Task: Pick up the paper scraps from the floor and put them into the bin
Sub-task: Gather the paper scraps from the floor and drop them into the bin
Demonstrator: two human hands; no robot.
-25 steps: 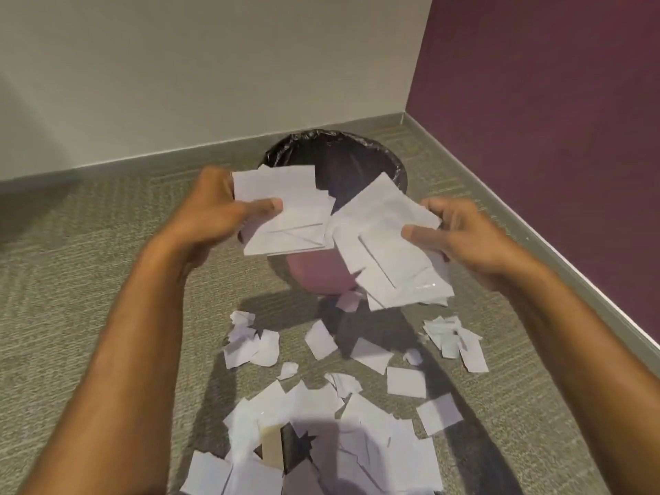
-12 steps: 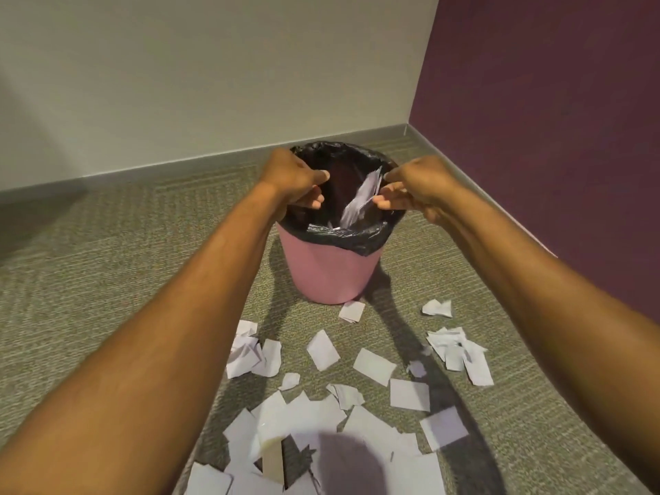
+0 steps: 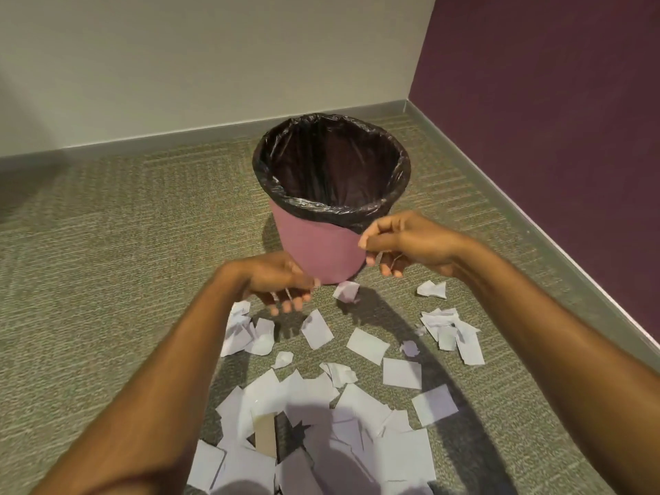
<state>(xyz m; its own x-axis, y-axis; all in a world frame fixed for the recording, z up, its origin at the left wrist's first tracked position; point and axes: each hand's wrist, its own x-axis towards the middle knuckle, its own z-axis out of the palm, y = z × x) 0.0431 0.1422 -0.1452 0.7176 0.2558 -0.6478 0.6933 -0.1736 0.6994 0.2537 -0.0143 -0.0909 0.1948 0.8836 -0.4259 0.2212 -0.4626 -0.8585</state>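
Nearest the viewer, at 6 o'clock: one overlapping heap of paper scraps (image 3: 360, 405) on the carpeted floor (image 3: 107, 280), too layered to count, with one brown cardboard strip (image 3: 266, 435) among them.
Beyond the heap: about nine scraps lying singly, one small cluster at 7 o'clock, and one at 4 o'clock.
Above these: two hands. The left hand (image 3: 278, 284) has loosely curled fingers and grasps nothing visible. The right hand (image 3: 407, 244), just in front of the bin's near rim, is likewise relaxed and empty.
At 12 o'clock: one pink bin (image 3: 318, 244), upright, with one black liner (image 3: 321, 207); its contents are hidden.
Farthest: two walls, one cream (image 3: 214, 66) and one purple (image 3: 553, 101).
Step, as judged: between loads, with most of the paper not yet binned. The next move calls for reaching down to gather another handful.
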